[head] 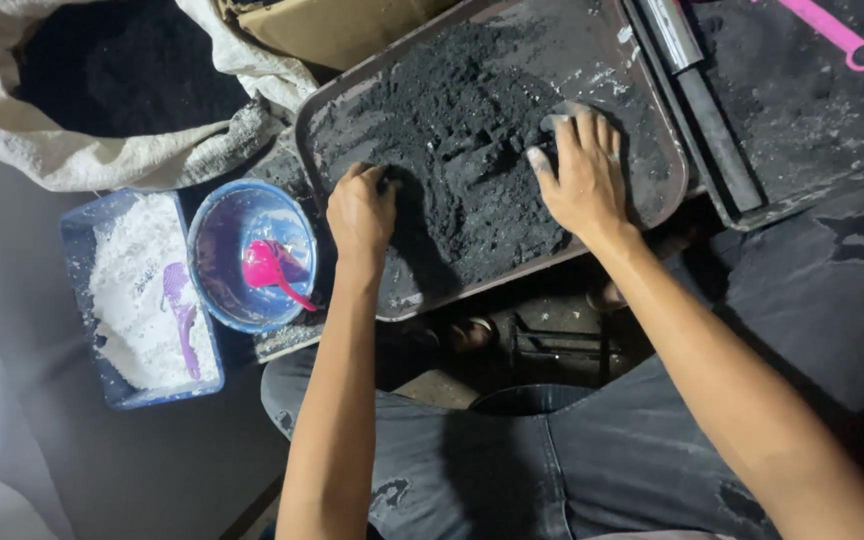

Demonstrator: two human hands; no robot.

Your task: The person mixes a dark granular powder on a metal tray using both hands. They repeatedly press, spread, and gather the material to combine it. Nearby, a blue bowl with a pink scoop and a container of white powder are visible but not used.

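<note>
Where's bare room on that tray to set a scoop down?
Free: tray floor along its far-right rim, beyond the right hand. Crowded: black powder fills the middle, left hand at the near-left edge, blue bowl just outside.

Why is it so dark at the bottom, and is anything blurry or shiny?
Head view: light falls from above onto the brown tray of black powder and both hands, left hand and right hand; the gap under the tray lies in deep shadow. The pink spoon in the blue bowl glints a little. The picture is soft all over, and the grey floor at the left edge is blurred.
</note>
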